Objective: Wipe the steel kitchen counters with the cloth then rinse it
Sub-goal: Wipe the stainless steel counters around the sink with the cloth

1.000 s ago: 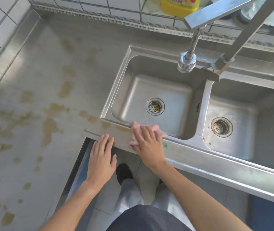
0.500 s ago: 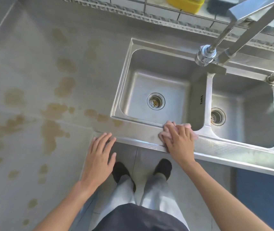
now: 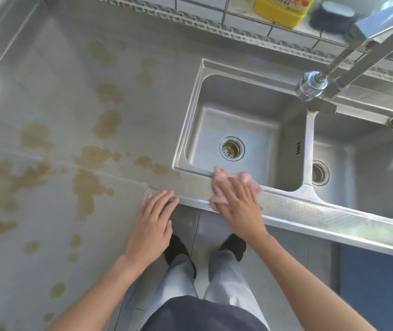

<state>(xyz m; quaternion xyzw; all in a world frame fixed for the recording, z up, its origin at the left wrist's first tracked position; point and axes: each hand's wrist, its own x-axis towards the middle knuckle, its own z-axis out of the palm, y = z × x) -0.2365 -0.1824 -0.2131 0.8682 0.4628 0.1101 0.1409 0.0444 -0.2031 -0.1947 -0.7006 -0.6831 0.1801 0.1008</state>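
A pink cloth (image 3: pixel 221 179) lies on the front rim of the steel counter (image 3: pixel 124 96), just before the left sink basin (image 3: pixel 236 130). My right hand (image 3: pixel 238 204) presses flat on the cloth with straight fingers. My left hand (image 3: pixel 153 223) rests flat on the counter's inner corner, fingers spread, holding nothing. Yellow-brown stains (image 3: pixel 85 187) are scattered over the counter left of the sink.
A second basin (image 3: pixel 362 173) lies to the right. The faucet (image 3: pixel 310 88) hangs over the divider between basins. A yellow bottle (image 3: pixel 284 8) and a dark object (image 3: pixel 331 15) stand on the tiled ledge behind. My legs and shoes are below the counter edge.
My right hand has slid the cloth back left along the sink's front rim, after moving right half a second earlier. My left hand stays on the counter corner.
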